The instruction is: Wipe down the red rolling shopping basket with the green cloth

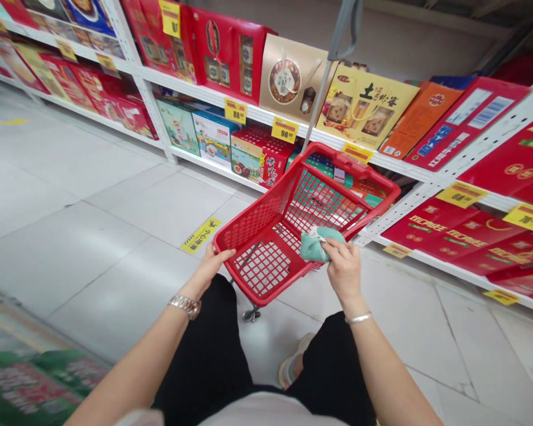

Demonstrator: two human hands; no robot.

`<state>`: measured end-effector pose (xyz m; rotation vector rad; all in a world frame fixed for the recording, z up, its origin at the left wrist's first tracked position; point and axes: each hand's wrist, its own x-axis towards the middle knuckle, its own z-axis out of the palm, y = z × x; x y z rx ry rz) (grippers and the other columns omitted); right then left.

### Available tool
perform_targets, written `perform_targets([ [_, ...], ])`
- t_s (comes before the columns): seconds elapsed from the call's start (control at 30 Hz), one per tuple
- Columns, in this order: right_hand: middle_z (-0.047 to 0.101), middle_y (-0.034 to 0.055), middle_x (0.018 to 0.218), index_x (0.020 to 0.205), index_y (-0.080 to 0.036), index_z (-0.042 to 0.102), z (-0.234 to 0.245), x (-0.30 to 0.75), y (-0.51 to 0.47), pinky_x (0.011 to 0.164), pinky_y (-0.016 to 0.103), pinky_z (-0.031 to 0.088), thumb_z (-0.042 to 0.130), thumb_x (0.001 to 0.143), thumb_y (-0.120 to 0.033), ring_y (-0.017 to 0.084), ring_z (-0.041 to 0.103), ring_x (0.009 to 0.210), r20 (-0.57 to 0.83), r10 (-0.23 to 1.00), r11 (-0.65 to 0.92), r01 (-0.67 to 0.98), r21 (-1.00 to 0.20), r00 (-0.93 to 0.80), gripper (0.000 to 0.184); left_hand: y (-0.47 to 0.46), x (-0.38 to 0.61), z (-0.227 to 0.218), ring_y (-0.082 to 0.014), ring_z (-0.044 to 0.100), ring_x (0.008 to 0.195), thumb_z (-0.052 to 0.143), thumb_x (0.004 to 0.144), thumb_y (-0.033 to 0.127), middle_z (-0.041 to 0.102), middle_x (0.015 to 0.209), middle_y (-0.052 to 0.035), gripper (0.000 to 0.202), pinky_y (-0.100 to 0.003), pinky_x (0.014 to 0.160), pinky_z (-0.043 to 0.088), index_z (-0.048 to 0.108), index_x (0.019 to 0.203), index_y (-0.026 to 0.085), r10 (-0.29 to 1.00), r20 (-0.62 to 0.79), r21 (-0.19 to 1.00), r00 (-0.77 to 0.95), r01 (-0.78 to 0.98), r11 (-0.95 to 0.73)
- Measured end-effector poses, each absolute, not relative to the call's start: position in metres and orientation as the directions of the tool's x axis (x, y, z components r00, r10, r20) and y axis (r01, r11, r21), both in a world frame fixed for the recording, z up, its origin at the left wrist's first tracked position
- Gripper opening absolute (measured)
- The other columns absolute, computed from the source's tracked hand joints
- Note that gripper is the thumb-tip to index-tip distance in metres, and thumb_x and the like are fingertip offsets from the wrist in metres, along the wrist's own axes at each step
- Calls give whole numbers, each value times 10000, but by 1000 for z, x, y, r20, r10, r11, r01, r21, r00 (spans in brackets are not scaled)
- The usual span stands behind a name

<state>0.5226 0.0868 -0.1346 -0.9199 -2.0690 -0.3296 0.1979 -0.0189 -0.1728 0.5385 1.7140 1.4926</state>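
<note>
Our left hand (208, 267) is closed on the rim of a red basket (353, 163); our right hand (344, 267) pinches a green cloth (315, 244) just above the basket's near edge; a slack pinch could drop it inside; its folds hide part of that grip; a wheel (251, 314) shows only partly below the left grip.

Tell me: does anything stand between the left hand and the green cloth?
Yes, the red shopping basket: the left hand grips one side of its rim, the right hand holds the green cloth on the other.
</note>
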Motion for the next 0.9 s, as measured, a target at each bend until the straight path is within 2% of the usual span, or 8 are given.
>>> perform_targets([
  [0.1,775,62,1048,1092,-263,789,-118,536,90,805,395,465,469,855,-2,233,522,864,837,465,641,762,-93,-289,476,-25,221,-167,-281,657,1213,778,768,399,679,1301,-139,778,-437,1070,505,431,1443,227,650,-272,959,-710,-146,242],
  [0.2,772,67,1073,1177,-274,765,-107,534,65,817,416,473,456,844,11,241,553,890,846,457,662,740,-118,-274,536,-35,245,-167,-283,702,1141,790,766,346,712,1242,-122,824,-441,1049,530,403,1485,230,666,-268,956,-696,-105,275],
  [0.33,768,69,1151,1270,-299,724,-117,501,3,852,414,496,484,931,-33,235,604,975,772,445,812,568,-135,-453,493,-43,254,-175,-307,715,1122,739,769,231,749,1156,-89,859,-478,1058,523,374,1546,269,602,-324,905,-730,-52,423],
  [0.47,780,39,1159,1160,-275,753,-138,465,-39,814,374,466,570,980,-106,217,585,968,700,414,867,487,-108,-582,308,-39,242,-184,-291,683,1201,644,793,179,751,1189,-74,759,-444,1103,492,444,1519,284,616,-277,918,-737,-15,395],
  [0.57,782,37,1147,1117,-275,760,-146,458,-40,801,367,440,629,974,-132,214,569,959,706,431,845,526,-98,-562,242,-34,233,-185,-295,699,1154,604,782,154,741,1246,-88,737,-451,1075,514,489,1501,266,639,-258,925,-725,5,379],
  [0.7,780,50,1138,1119,-260,755,-145,476,-17,814,371,435,596,974,-80,219,563,960,749,451,800,592,-98,-485,280,-30,224,-185,-305,678,1196,593,758,137,719,1326,-88,758,-461,1083,511,521,1501,272,646,-192,935,-738,62,349],
  [0.9,781,80,1139,1222,-262,737,-140,527,20,840,396,468,526,971,-47,238,589,1001,791,452,727,684,-60,-412,392,-24,214,-183,-278,718,1072,627,739,151,773,1164,-56,694,-446,1047,545,610,1423,266,634,-166,929,-755,97,358],
])
